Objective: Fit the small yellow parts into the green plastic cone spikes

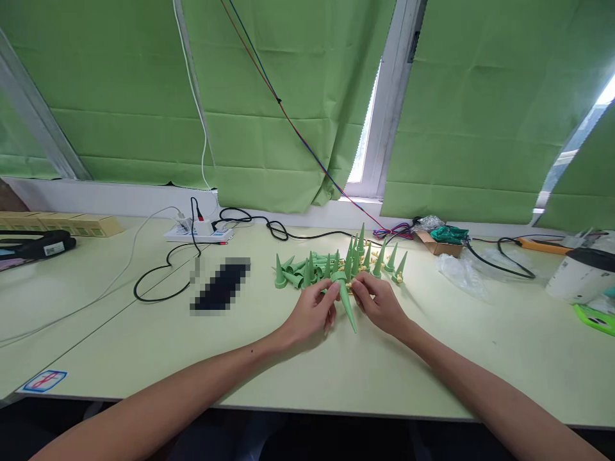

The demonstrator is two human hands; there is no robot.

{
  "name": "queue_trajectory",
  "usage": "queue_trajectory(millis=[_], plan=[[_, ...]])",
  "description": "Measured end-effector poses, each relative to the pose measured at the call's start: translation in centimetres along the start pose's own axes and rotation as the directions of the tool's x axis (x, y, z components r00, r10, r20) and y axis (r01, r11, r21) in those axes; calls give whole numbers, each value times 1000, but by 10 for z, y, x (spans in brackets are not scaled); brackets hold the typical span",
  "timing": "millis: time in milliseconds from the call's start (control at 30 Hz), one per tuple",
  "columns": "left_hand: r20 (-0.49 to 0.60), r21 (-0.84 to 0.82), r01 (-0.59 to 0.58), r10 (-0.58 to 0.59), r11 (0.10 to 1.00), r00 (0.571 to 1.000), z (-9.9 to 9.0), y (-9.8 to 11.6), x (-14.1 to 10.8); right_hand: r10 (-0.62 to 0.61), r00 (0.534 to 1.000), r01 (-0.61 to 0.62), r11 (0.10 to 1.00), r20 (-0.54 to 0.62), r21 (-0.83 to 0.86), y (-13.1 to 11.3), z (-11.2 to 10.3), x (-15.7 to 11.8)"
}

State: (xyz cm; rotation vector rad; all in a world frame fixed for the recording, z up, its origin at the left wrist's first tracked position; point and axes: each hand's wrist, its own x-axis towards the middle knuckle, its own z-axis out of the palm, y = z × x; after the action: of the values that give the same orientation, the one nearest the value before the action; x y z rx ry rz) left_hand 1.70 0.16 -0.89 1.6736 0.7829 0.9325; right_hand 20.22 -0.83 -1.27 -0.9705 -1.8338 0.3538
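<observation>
A green pointed cone (346, 309) hangs tip-down between my hands, its wide end uppermost. My left hand (314, 308) pinches it near the wide end. On the other side, my right hand (379, 302) is closed with thumb and fingertips together beside the cone's wide end; what it pinches is too small to make out, with pale yellow bits around the fingertips. Just beyond my hands is a cluster of similar green cones (280, 274), some upright, others lying on their sides. Small pale yellow pieces (398, 278) sit among and under them.
A blurred dark rectangle (223, 286) lies left of the cones. Behind it are a white power strip (199, 230) and black cables (163, 299). To the right are clear plastic bags (461, 275), a small cardboard box (435, 243), a lidded cup (583, 275) and a green phone case (594, 319).
</observation>
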Motion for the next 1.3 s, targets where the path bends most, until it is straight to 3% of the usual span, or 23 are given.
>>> queue_trajectory(millis=[300, 567, 733, 933, 1133, 1300], plan=[[40, 20, -14, 13, 1000, 999, -3, 1, 1, -24, 998, 25, 1000, 50, -16, 0, 0, 0], [-18, 47, -39, 40, 998, 999, -2, -6, 0, -15, 997, 17, 1000, 78, -19, -1, 1, 1], [-69, 189, -143, 159, 972, 985, -3, -5, 0, 16, 994, -15, 1000, 104, -15, 0, 1, 1], [-47, 260, -293, 315, 920, 948, -2, -3, -1, 51, 990, -53, 999, 129, 12, 3, 2, -1], [-1, 302, -345, 362, 889, 932, -3, -2, -1, 32, 993, -34, 999, 117, 16, 1, 1, 1], [-67, 277, -296, 326, 914, 943, -3, -1, -2, 1, 996, -4, 999, 88, 37, -2, 0, 0]])
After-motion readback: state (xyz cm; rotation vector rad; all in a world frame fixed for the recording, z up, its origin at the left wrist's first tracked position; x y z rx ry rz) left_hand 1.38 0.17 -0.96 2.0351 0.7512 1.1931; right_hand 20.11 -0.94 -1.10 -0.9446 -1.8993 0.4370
